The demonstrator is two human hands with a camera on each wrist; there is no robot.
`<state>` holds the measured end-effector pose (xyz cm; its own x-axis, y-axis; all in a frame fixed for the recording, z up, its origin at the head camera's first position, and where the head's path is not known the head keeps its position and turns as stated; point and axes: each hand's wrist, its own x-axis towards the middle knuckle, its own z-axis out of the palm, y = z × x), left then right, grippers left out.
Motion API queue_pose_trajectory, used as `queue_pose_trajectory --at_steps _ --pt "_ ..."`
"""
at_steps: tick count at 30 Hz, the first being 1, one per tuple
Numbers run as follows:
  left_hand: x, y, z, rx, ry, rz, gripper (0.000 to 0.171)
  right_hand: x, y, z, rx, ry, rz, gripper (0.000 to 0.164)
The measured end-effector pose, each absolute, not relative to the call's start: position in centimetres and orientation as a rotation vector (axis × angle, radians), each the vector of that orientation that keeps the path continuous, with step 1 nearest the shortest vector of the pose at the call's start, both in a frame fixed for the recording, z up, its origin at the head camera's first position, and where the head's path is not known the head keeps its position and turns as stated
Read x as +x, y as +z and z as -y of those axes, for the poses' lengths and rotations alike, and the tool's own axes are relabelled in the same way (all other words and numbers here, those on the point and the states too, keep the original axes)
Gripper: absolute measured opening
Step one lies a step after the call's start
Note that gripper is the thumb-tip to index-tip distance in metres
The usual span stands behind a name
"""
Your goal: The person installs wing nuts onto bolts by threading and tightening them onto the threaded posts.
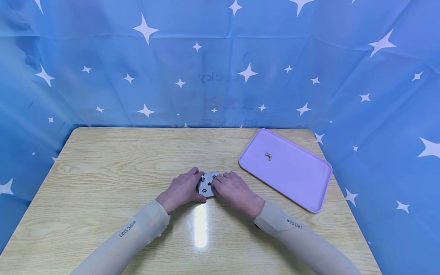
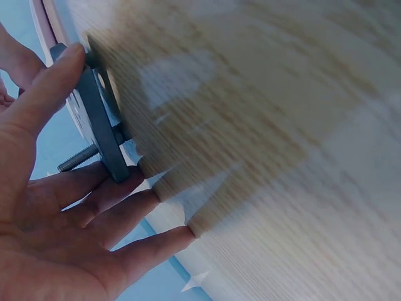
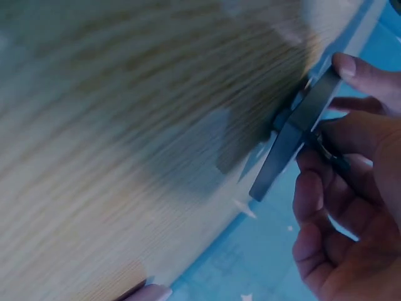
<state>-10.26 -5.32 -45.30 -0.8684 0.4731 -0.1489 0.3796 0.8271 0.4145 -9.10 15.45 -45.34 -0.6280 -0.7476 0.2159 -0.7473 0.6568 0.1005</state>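
Leftmost on the pale wood tabletop, the left-hand grip grasps a grey metal plate by its left part, thumb on the near edge and fingertips at the far one, the other fingers spread out below. The plate lies between the two hands, around the middle of the tabletop, its holed face up. Near its far left corner stands an upright bolt, threaded end uppermost; the nearer left hole shows no bolt. Over the plate's right part, the right-hand grip pinches a small dark piece between thumb and forefinger; the fingers cover much of it, so it may be another bolt, though I can't be sure. The step in hand looks like seating that piece at the plate's right side while the left hand steadies the work. I judge the next move calls for keeping the plate level, lining the piece up squarely, and turning or pressing it without tipping the upright bolt. Farther right, a lilac tray sits askew, holding a little cluster of small parts, presumably for later fitting.
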Motion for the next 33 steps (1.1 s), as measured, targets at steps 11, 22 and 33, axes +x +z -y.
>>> queue_pose_trajectory --at_steps 11,22,33 --pt "-10.3 -45.2 5.3 0.658 0.556 -2.758 0.085 -9.7 -43.0 -18.1 1.513 0.044 2.674 0.040" --pt "-10.2 -45.2 5.4 0.671 0.570 -2.762 0.085 -9.6 -43.4 -18.1 1.577 -0.054 2.560 0.021" --pt "-10.2 -45.2 5.4 0.663 0.551 -2.761 0.085 -9.6 -44.7 -16.4 1.410 -0.104 2.560 0.009"
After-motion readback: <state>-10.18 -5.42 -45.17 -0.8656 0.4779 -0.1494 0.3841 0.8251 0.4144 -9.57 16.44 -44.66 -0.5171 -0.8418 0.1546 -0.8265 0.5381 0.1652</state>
